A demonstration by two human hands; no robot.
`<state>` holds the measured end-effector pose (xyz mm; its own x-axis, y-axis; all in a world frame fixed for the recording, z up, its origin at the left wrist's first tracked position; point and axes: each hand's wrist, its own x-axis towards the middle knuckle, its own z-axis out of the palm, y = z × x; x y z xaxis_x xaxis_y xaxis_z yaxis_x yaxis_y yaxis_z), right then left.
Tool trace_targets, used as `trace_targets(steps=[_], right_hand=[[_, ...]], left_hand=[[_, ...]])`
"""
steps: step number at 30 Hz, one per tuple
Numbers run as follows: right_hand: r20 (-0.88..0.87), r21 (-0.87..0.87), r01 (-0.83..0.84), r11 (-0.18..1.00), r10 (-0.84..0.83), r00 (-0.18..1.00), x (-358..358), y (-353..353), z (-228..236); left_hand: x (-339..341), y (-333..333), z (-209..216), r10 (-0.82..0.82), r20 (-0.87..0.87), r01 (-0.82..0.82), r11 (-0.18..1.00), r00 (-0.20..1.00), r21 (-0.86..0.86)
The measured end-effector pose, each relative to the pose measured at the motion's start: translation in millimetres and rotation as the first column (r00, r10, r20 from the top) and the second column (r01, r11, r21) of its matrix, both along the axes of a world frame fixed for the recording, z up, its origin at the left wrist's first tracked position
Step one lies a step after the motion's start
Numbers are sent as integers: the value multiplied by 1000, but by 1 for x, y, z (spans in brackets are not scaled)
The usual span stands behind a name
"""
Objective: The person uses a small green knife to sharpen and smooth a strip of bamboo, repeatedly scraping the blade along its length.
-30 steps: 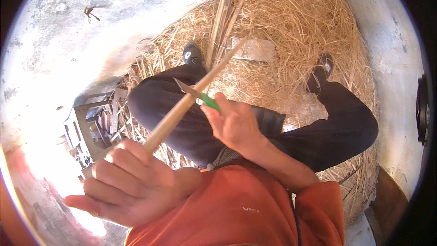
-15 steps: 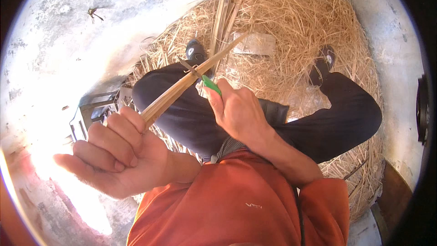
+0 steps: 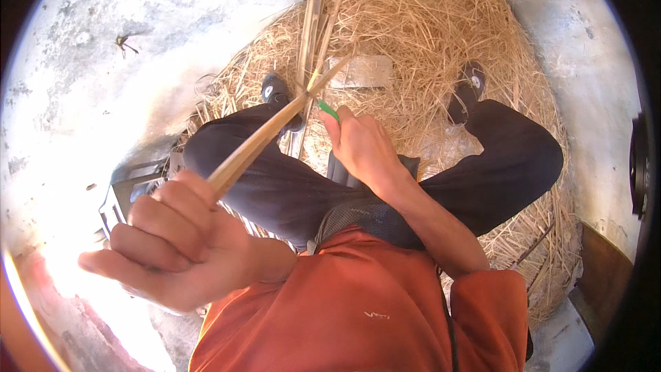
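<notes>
Left hand [image 3: 172, 241] closed in a fist around lower end of stick [image 3: 265, 136], low and left of stick's tip. Stick pale, long, slanting up and right from fist, over left knee, to splayed tip near middle of view. Metal frame [image 3: 127, 189] on floor [image 3: 103, 62], just left of stick's lower part, partly washed out by glare. Twig [image 3: 126, 43] on grey floor, well up and left of stick. Dark trousers [image 3: 275, 186] under stick, legs spread left and right. Left shoe [image 3: 277, 91] just left of stick's upper part, on straw [image 3: 427, 34]. Bundle of thin canes [image 3: 313, 21] standing up behind stick's tip, running to top edge. Right hand [image 3: 365, 151] just right of stick's tip, closed around green-handled tool [image 3: 328, 111]; only green end visible above fingers, touching or nearly touching stick near tip, blade not discernible. Flat grey plate [image 3: 361, 71] lying on straw just right of and above stick's tip. Orange shirt [image 3: 358, 303] below stick, filling lower middle. Right shoe [image 3: 467, 89] well right of stick, on straw. Straw heap spread behind and around both legs, mostly right of stick. Dark board [image 3: 602, 269] far right of stick, at lower right rim.
</notes>
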<state>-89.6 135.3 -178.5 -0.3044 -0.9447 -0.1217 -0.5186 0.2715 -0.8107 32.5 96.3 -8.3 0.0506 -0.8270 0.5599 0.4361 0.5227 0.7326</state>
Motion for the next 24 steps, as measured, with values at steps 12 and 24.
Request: trace_targets(steps=[12,24], right_hand=[[-41,-21,-66,998,65,997,-19,-21,-39],[-146,323,-44,946,95,985,-53,-44,-100]], left_hand=[[-1,-4,-3,22,80,-21,1000,997,-22],[19,-8,4,-155,211,156,988,965,10]])
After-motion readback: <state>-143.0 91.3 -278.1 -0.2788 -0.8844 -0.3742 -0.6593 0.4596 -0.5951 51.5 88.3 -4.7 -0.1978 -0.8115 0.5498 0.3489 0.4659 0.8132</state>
